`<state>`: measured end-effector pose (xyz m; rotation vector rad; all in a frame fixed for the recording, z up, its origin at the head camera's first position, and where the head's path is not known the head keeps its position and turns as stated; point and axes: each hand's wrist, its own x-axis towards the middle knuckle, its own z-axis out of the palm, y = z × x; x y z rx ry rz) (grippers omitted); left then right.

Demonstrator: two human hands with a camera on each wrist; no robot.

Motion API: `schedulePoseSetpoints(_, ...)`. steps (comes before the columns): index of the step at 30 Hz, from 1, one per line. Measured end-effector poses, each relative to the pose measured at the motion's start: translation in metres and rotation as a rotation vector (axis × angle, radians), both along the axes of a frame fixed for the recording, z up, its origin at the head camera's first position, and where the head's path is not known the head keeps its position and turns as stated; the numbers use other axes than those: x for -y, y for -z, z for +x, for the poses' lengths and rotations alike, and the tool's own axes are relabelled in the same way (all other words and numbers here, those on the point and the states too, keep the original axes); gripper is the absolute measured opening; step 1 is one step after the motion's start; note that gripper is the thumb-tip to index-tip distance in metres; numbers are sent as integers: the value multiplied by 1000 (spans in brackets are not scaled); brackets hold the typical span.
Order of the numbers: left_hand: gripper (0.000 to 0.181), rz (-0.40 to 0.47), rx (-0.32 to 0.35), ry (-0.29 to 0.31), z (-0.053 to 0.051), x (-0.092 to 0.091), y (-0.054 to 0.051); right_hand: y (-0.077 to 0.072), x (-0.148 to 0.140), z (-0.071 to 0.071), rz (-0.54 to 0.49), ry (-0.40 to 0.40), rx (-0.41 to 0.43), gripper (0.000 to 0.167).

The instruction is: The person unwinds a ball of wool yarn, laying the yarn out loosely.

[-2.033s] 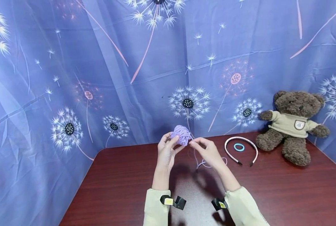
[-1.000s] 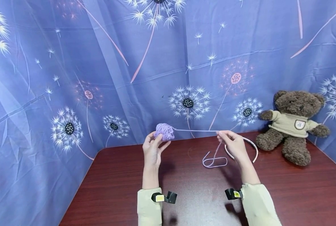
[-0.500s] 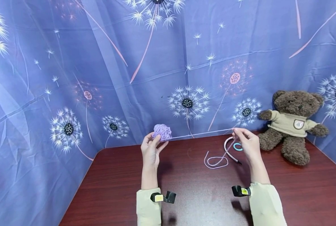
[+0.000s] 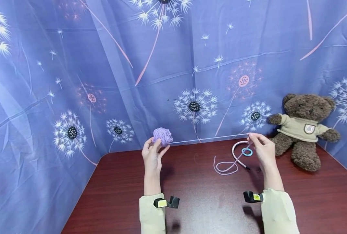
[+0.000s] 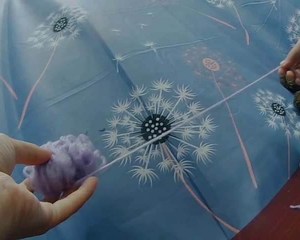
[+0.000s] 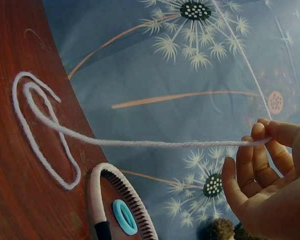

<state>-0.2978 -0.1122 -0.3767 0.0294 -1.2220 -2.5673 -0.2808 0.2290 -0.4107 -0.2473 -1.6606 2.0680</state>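
Note:
A small ball of lilac yarn (image 4: 163, 136) is held up above the table's back edge by my left hand (image 4: 153, 159), thumb and fingers curled about it. One strand (image 5: 190, 118) runs taut from the ball to my right hand (image 4: 264, 152). There the thumb and fingertips pinch it, as the right wrist view shows at the right hand (image 6: 265, 175). Below that pinch, the loose yarn tail (image 6: 45, 127) hangs down and lies in loops on the table.
The dark red table (image 4: 202, 201) meets a blue dandelion-print cloth (image 4: 150, 81) at the back. A white headband (image 4: 238, 152) with a light blue ring (image 4: 247, 152) lies by my right hand. A brown teddy bear (image 4: 304, 133) in a beige sweater sits at the back right.
My hands were close together at first and have drawn apart, left hand leftward with the ball, right hand rightward. The strand between them is now long and taut, and the tail on the table has shifted.

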Motion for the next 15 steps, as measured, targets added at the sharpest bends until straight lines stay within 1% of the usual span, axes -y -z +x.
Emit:
schedulePoseSetpoints(3, 18, -22, -9, 30, 0, 3, 0, 0, -3, 0, -13, 26, 10, 20)
schedulePoseSetpoints(6, 19, -49, -8, 56, 1, 5, 0, 0, -5, 1, -44, 32, 16, 20)
schedulePoseSetpoints(8, 19, -68, -4, 64, 0, 7, 1, 0, -5, 2, -61, 38, 21, 21)
schedulePoseSetpoints(12, 19, -95, 6, 74, 0, 8, 1, -5, -8, 4, -130, 62, 30, 26)
schedulePoseSetpoints(15, 19, -104, 6, 85, 0, 10, 2, -3, -13, 3, -186, 85, -4, 28)
